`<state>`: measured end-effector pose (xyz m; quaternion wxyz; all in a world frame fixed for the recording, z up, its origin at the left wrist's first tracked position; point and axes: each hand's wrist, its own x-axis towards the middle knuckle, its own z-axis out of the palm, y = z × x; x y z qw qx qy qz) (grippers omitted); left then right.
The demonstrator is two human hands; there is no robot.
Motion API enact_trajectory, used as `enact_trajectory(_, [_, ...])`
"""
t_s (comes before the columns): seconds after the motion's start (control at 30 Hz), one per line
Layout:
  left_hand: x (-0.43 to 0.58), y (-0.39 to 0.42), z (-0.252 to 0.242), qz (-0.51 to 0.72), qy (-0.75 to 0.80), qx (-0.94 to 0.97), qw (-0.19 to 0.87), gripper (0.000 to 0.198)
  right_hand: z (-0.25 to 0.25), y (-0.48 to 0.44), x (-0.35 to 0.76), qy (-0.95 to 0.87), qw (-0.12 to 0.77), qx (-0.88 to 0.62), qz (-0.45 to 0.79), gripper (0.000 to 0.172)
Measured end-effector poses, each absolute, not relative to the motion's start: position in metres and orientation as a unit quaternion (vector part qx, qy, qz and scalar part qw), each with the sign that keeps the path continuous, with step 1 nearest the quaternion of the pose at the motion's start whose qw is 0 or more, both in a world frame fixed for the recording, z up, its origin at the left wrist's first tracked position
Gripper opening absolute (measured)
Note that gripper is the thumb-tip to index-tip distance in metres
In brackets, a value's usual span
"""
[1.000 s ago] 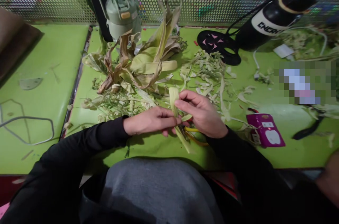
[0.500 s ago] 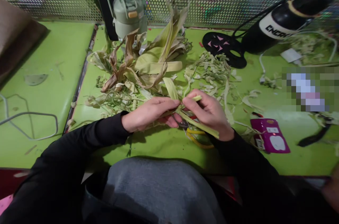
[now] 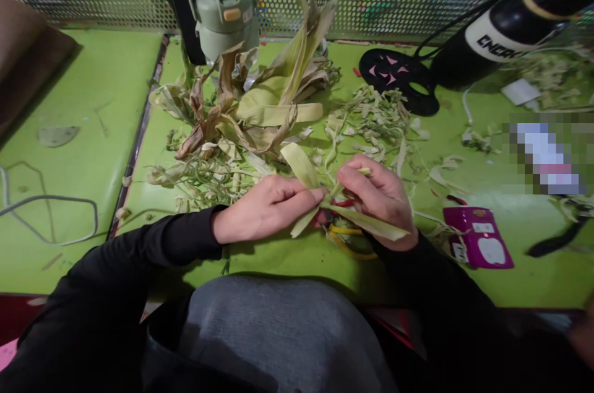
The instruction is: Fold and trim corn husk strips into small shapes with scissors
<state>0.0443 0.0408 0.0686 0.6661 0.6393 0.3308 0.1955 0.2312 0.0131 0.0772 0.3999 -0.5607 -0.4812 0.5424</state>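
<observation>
Between my two hands is a knotted or crossed bundle of pale green corn husk strips [image 3: 301, 165], with loose ends sticking out several ways. My left hand [image 3: 273, 204] pinches the bundle where the strips meet. My right hand [image 3: 378, 198] is closed on one strip's end, which pokes out above the thumb. Another strip [image 3: 371, 221] passes under the right fingers toward the wrist. Below the hands lie yellow-handled scissors [image 3: 350, 244], partly hidden. Beyond them sits a heap of dried corn husks [image 3: 264, 102], brown and pale green.
Husk scraps [image 3: 378, 120] lie around the heap. A water bottle [image 3: 226, 21] and a dark phone-like slab [image 3: 185, 3] stand at the perforated screen. To the right are a black bottle [image 3: 492, 34], a black palette-shaped piece [image 3: 399, 80] and a purple packet [image 3: 480, 237]. A grey cable [image 3: 55, 198] lies left.
My right hand has moved slightly right, away from the left, drawing its strip outward. The husk ends around the left hand have turned and spread more.
</observation>
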Motion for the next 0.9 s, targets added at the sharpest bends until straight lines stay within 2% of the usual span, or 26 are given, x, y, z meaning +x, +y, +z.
enact_trajectory(0.13, [0.041,0.036,0.069,0.202,0.323,0.661,0.647,0.047,0.077,0.015,0.235,-0.498,0.389,-0.562,0.534,0.031])
enact_trajectory(0.23, [0.041,0.034,0.069,0.199,0.310,0.647,0.667,0.048,0.074,0.014,0.238,-0.549,0.395,-0.560,0.478,0.033])
enact_trajectory(0.43, [0.048,0.035,0.063,0.218,0.288,0.522,0.773,0.037,0.067,0.012,0.241,-0.677,0.402,-0.500,0.360,0.028])
enact_trajectory(0.5, [0.050,0.036,0.060,0.225,0.289,0.469,0.804,0.039,0.065,0.013,0.241,-0.720,0.401,-0.465,0.323,0.026])
enact_trajectory(0.63, [0.050,0.039,0.057,0.165,0.299,0.364,0.867,0.037,0.060,0.015,0.238,-0.776,0.384,-0.445,0.231,0.033])
enact_trajectory(0.77, [0.047,0.043,0.056,0.092,0.272,0.284,0.915,0.028,0.058,0.012,0.236,-0.770,0.386,-0.449,0.237,0.036])
enact_trajectory(0.9, [0.046,0.045,0.055,0.075,0.248,0.265,0.929,0.025,0.058,0.008,0.236,-0.755,0.399,-0.449,0.262,0.037])
